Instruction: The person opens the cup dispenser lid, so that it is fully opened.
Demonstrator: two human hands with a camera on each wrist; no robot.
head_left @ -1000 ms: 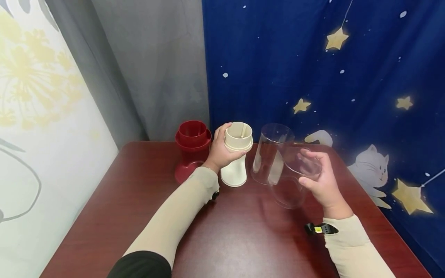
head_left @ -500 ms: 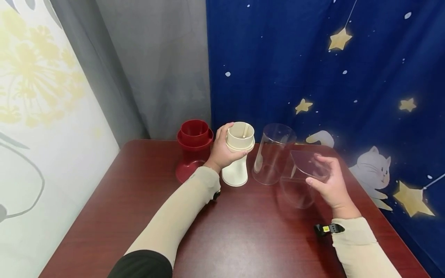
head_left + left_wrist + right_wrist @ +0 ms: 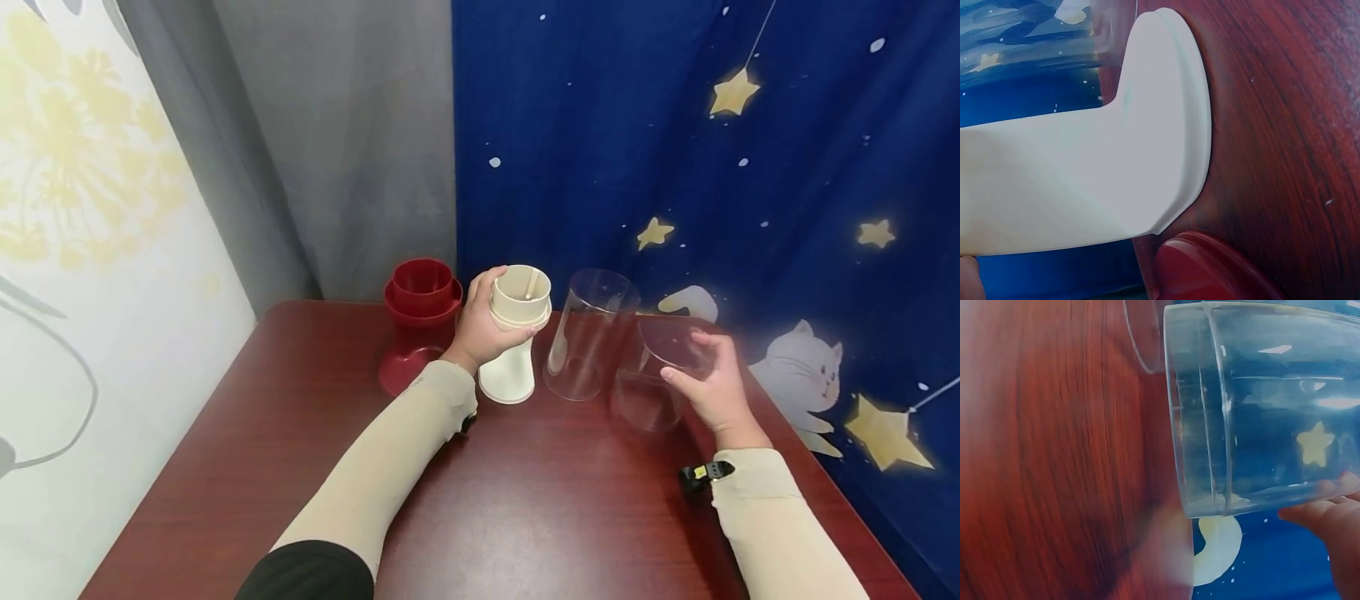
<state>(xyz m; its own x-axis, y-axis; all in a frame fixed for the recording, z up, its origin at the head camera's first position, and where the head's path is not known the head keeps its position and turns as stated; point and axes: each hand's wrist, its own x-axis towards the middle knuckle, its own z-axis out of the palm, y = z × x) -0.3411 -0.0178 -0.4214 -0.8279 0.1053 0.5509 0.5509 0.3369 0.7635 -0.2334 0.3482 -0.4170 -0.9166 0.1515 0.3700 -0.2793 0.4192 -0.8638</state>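
Observation:
My left hand [image 3: 483,327] grips the upper collar of a cream plastic stand [image 3: 508,377], which has a round cup-like top and a flared foot on the table. In the left wrist view the stand's smooth body [image 3: 1072,181] fills the middle. On the other side, my right hand [image 3: 716,392] holds a clear plastic cylinder [image 3: 651,404] near its top, thumb and fingers around its wall. The right wrist view shows the cylinder's ridged lower end [image 3: 1216,425] close to the table; whether it touches cannot be told. A second clear cylinder [image 3: 577,367] stands between the two hands.
Left of the cream stand is a matching red stand [image 3: 422,304], partly behind my left hand. The dark red wooden table [image 3: 480,508] reaches back to a grey curtain [image 3: 352,150] and a blue starry curtain [image 3: 570,125].
The right hand has carried its clear cylinder to the right, away from the second cylinder, and slightly farther back. My left hand keeps its grip on the cream stand.

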